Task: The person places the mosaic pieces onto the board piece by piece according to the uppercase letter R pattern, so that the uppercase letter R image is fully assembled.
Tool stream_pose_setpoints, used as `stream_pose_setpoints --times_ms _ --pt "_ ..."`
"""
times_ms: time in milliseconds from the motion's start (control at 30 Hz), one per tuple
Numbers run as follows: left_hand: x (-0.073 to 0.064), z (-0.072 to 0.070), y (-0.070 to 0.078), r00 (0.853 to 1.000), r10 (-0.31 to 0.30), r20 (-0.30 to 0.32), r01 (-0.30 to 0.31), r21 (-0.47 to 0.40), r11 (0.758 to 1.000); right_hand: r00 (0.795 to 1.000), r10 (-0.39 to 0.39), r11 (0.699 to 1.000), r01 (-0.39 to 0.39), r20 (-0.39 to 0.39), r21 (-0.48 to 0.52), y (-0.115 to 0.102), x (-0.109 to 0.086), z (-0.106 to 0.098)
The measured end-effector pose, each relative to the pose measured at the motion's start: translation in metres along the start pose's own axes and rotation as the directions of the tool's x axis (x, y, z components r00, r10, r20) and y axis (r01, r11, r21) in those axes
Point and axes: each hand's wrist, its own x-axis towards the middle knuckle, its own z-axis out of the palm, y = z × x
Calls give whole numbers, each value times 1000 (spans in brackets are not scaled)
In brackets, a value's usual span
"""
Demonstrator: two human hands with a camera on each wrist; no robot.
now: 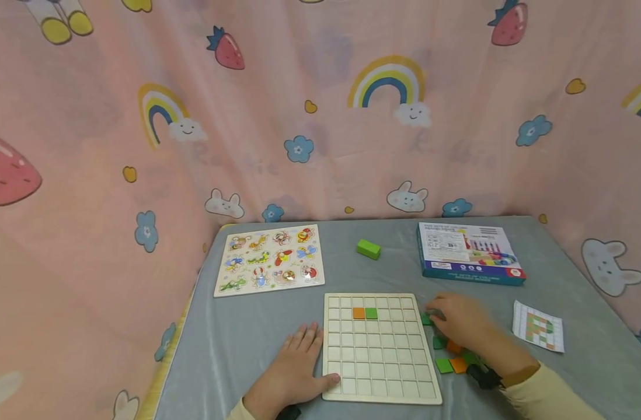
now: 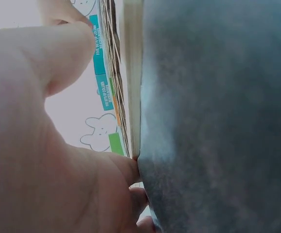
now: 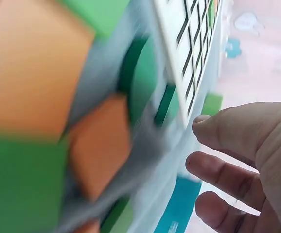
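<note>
A pale wooden grid board [image 1: 380,354] lies on the table with an orange square tile [image 1: 359,314] and a green square tile [image 1: 371,314] side by side near its top. My left hand [image 1: 294,364] rests flat beside the board's left edge, fingers straight, thumb on its lower left border. To the right of the board hovers my right hand [image 1: 459,318], close to a dark green piece [image 1: 426,319] at the board's edge. In the right wrist view its thumb and fingers [image 3: 218,170] are apart with nothing between them. Loose green and orange tiles [image 3: 101,145] lie below that hand, some partly hidden.
A patterned card [image 1: 538,326] lies right of the loose tiles. Behind stand a boxed set [image 1: 470,254] at right and a green block [image 1: 369,249] in the middle. An insect puzzle board [image 1: 270,259] lies at back left. A pink curtain [image 1: 320,175] hangs behind the table.
</note>
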Motion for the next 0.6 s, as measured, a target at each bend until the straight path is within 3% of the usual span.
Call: stream_pose_setpoints --times_ms 233,433,600 --pt "2 4 -6 1000 27 -6 -27 -34 999 995 84 996 -84 52 -2 28 -23 -14" --pt "0 0 -2 1000 28 2 -28 -28 999 976 189 982 -187 105 -31 43 -34 -15" --pt "0 -1 -1 1000 6 15 -6 -21 1000 976 185 982 -188 118 19 41 -36 -11"
